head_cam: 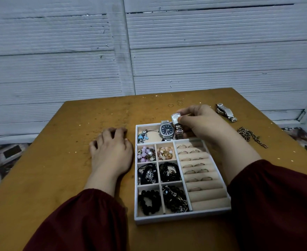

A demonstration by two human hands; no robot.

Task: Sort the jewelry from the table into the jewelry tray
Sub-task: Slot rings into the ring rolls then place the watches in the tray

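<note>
A white jewelry tray (135, 178) lies on the wooden table (58, 169) in front of me. My right hand (201, 122) pinches a small silver watch (176, 124) with a square face over the tray's far compartment, its band hanging down into it. A dark-faced silver watch (166, 130) and a beaded charm bracelet (143, 137) lie in that same compartment. Bead bracelets fill the small compartments; several rings sit in the ring rolls (196, 165). My left hand (111, 147) rests on the table just left of the tray, fingers loosely bent.
A silver watch (226, 112) and a metal chain (251, 136) lie on the table right of the tray. Three thin gold rings (176, 103) lie beyond the tray. A corrugated wall stands behind the table's far edge.
</note>
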